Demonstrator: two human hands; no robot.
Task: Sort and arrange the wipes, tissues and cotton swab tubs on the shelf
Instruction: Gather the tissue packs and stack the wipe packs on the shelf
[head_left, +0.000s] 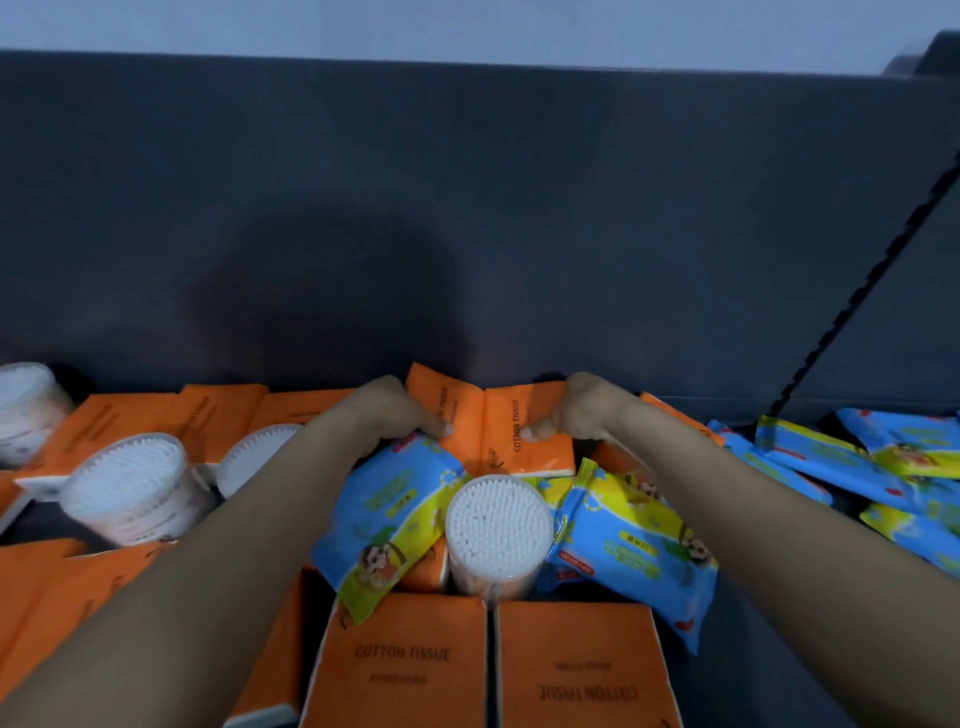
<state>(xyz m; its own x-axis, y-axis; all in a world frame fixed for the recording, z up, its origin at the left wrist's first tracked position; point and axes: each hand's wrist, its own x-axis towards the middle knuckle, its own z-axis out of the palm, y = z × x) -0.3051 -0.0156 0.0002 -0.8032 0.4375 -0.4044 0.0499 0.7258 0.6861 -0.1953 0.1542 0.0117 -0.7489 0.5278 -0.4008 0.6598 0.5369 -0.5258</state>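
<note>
- Nearest us, well short of both hands: two front tissue packs (405, 660), orange, lie flat side by side under the forearms. The frame cuts off their near ends.
- Between the forearms, just short of the hands: one cotton swab tub (498, 525) stands upright, tips up. The left wipes pack (384, 514) and right wipes pack (628, 545) lean against it, one on each side.
- Left hand (387, 410): clamped on the left tissue pack (434, 397), thumb flat on the front face. The fingers go over the top edge, out of sight.
- Right hand (582, 408): same grip, mirrored, on the right tissue pack (519, 441).
- Key relation: both held packs stand on end directly between the hands, inner edges meeting, long axes roughly upright, the left one tilted. Each hand sits on its pack's outer side, so neither is nearer.
- Judgement: any pull towards us must clear the tub and wipes in front of the hands.
- Out left of the left hand: tipped swab tubs (130, 483) on more orange packs.
- Out right of the right hand: loose wipes (857, 462) in a heap.
- Beyond the hands: dark back panel (467, 208).
- Hidden: the held packs' bases sit behind the wipes. We cannot tell whether they touch the panel.
</note>
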